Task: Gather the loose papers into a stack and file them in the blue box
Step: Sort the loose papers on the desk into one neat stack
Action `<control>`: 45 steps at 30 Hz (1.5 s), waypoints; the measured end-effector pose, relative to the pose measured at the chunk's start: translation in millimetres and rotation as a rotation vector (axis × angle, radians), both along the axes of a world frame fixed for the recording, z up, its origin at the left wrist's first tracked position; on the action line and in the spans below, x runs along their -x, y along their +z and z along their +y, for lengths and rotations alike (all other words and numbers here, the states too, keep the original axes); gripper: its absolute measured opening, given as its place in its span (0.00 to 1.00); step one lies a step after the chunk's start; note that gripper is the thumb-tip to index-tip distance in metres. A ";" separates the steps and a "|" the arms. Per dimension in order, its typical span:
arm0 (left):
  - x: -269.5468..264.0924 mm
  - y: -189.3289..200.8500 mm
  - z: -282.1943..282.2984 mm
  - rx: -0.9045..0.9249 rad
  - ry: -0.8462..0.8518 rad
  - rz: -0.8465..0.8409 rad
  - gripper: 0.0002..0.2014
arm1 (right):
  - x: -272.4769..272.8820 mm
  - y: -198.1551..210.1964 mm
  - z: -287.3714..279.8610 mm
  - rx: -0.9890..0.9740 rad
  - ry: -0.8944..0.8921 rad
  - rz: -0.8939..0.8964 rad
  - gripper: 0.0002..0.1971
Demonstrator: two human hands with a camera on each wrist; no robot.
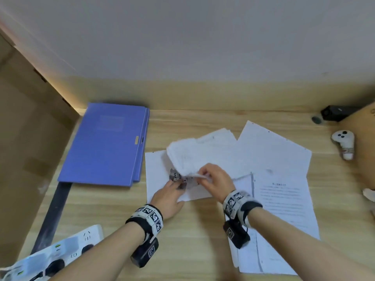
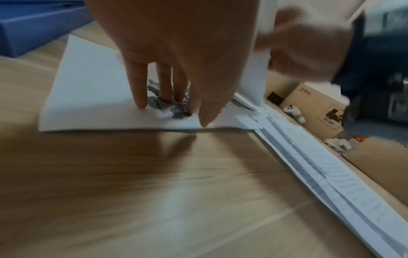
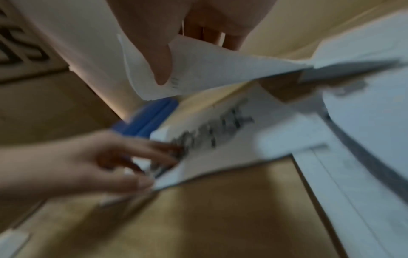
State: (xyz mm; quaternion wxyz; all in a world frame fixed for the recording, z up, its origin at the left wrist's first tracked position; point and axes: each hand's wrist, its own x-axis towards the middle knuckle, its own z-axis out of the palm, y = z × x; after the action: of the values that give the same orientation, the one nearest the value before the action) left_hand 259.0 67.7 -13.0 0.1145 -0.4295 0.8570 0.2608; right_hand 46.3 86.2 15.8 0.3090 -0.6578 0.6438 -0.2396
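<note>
The blue box (image 1: 107, 145) lies flat and closed on the wooden desk, left of the papers. White sheets are scattered over the desk middle and right. My right hand (image 1: 211, 177) pinches the near edge of a lifted bundle of sheets (image 1: 194, 157), thumb on top (image 3: 162, 69), the bundle curling up off the desk. My left hand (image 1: 172, 191) lies with straight fingers (image 2: 141, 94) pressed on the bottom sheet (image 1: 156, 173), which bears dark printed characters (image 3: 212, 134). A printed page (image 1: 284, 201) lies flat to the right.
A white power strip (image 1: 60, 252) sits at the desk's near left corner. A white controller (image 1: 345, 145) and a black device (image 1: 334, 112) lie at the far right beside a cardboard box (image 2: 318, 108). Cardboard (image 1: 26, 138) stands along the left.
</note>
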 end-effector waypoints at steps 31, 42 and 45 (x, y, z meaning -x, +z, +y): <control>-25.6 6.3 -102.2 -0.080 0.332 -0.077 0.21 | 33.2 -16.1 -169.6 -0.244 0.131 0.454 0.14; -14.3 7.2 -110.4 0.023 0.305 -0.154 0.26 | 81.6 27.6 -163.9 -0.209 -0.496 -0.116 0.09; -9.2 5.8 -123.0 0.009 0.332 -0.170 0.41 | 94.9 18.9 -145.1 -0.245 -0.569 -0.185 0.14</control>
State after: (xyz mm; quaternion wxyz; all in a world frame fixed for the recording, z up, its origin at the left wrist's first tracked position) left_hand 268.2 -55.4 -7.1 0.1399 -0.5859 0.7628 0.2350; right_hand -48.5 -59.0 34.7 0.3637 -0.3849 0.7951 -0.2957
